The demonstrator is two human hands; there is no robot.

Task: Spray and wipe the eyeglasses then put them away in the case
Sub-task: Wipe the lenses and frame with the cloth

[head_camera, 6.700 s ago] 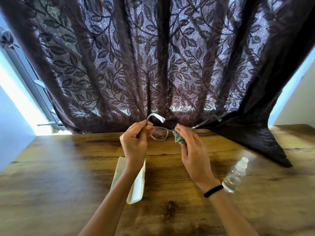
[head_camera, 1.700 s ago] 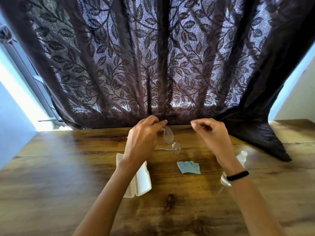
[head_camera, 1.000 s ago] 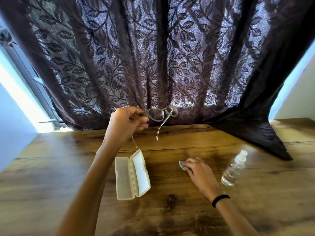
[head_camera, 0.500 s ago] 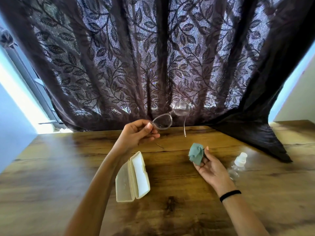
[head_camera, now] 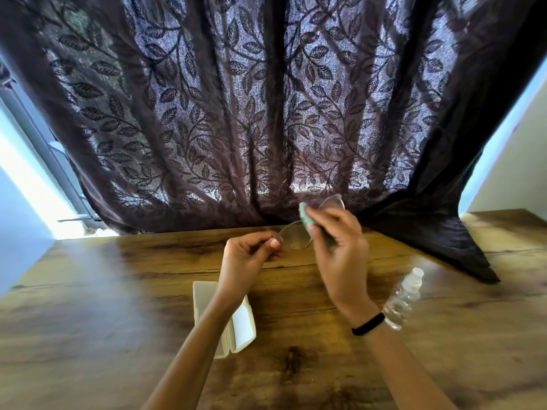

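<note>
Left hand (head_camera: 245, 255): thumb and fingertips pinched on the near end of the eyeglasses (head_camera: 294, 239), by the left lens. Right hand (head_camera: 337, 250): fingers curled round a pale green cloth (head_camera: 306, 216), pressing it to the frame between the two lenses; motion blur here, exact contact hard to read.

Head view: eyeglasses held in the air above the far part of the wooden table (head_camera: 118, 306), in front of the hem of a dark leaf-patterned curtain (head_camera: 266, 113). Lenses clear, frame thin. Cream case (head_camera: 242, 327) lies open on the table, partly under the left forearm, nothing visible inside it. Clear spray bottle (head_camera: 404, 297) with a white cap sits just beside the right wrist. Black band (head_camera: 368, 324) on that wrist.
</note>
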